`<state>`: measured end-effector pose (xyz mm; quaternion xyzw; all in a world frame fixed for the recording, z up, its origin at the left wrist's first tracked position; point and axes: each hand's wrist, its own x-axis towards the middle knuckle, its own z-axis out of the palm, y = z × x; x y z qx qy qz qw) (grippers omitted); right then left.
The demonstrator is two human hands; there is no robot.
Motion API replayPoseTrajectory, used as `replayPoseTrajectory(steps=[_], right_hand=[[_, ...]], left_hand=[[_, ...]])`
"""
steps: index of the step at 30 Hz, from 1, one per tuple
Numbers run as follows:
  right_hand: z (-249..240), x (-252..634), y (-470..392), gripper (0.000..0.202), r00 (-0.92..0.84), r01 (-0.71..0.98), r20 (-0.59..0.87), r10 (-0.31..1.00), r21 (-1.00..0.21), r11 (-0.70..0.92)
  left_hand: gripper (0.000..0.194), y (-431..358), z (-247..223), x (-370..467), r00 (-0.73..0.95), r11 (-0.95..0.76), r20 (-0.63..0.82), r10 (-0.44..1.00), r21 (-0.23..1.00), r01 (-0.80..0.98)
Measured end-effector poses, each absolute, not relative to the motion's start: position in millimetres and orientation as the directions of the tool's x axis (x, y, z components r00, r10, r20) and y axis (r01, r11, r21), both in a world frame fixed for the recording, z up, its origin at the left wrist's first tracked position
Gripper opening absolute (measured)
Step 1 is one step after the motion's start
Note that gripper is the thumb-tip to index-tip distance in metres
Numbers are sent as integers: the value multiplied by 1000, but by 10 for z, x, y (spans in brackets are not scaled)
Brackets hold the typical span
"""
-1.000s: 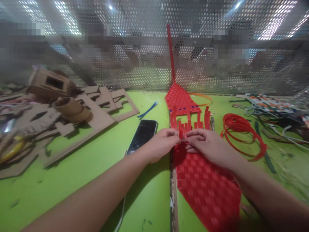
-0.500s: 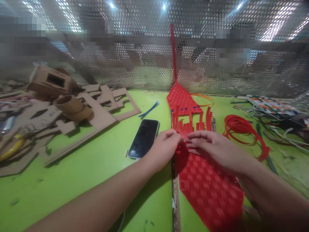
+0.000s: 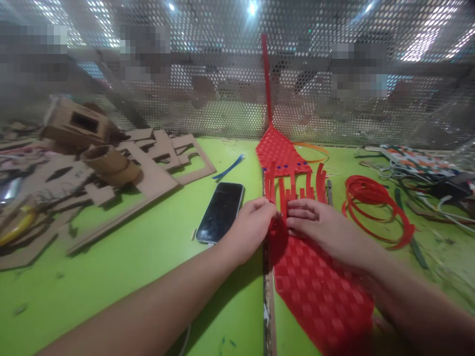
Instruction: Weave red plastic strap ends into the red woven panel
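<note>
A red woven piece point(image 3: 319, 291) lies at the lower right of centre, with loose red strips point(image 3: 308, 190) standing up along its far edge. At its upper left corner my left hand point(image 3: 258, 225) pinches a red strip between thumb and fingers. My right hand point(image 3: 319, 225) rests over the strips just to the right, fingers stretched toward the left hand, and no grip shows. Farther back, a second red woven piece point(image 3: 282, 151) with small blue squares has a long red strip rising against the mesh.
A phone point(image 3: 220, 212) lies left of my left hand. Cardboard pieces point(image 3: 156, 173) and a yellow-handled tool point(image 3: 18, 226) fill the left side. Coiled red strip point(image 3: 365, 190) lies at right, near cables and a patterned woven item point(image 3: 419, 160). A perforated screen point(image 3: 230, 109) stands behind.
My right hand has shifted slightly left. One red strip near my fingers now stands up taller. My left hand has hardly moved.
</note>
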<state>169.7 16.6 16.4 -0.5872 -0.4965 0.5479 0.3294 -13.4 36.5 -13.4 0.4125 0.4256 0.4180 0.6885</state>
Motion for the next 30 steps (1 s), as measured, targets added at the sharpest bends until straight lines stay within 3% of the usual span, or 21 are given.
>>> replayPoseTrajectory(steps=[3,8,13,16,19,21,24,27,30], right_hand=[[98,1677,183,34,-107,364,-238,965,-913,-185],[164,1725,163,13,-265,450,-194,945,-891,-57],[264,1886,160,16,-374,515,-184,909,-856,38],[240,2014,207,21,-357,438,-226,906,-897,-51],[177,2081,259,20,-232,272,-321,918,-928,-256],[142,2074,283,16,-123,235,-340,933,-923,-305],[105,2011,309,17,-49,262,-316,948,-919,-293],[66,1947,336,27,-91,330,-290,953,-911,-246],[41,1946,352,23,-138,395,-270,953,-897,-197]], left_hand=[[10,359,-123,-133,284,305,-240,928,928,-214],[15,350,-108,-150,270,270,-226,936,953,-139],[4,350,-68,-180,340,91,-120,933,991,100],[13,349,-59,-192,345,-98,2,939,961,259],[21,338,-66,-193,336,-182,52,940,912,367],[21,332,-69,-191,335,-210,71,940,893,399],[19,335,-61,-195,340,-231,83,937,876,422],[18,346,-43,-203,349,-236,77,934,867,439],[17,348,-30,-206,350,-234,73,934,864,446]])
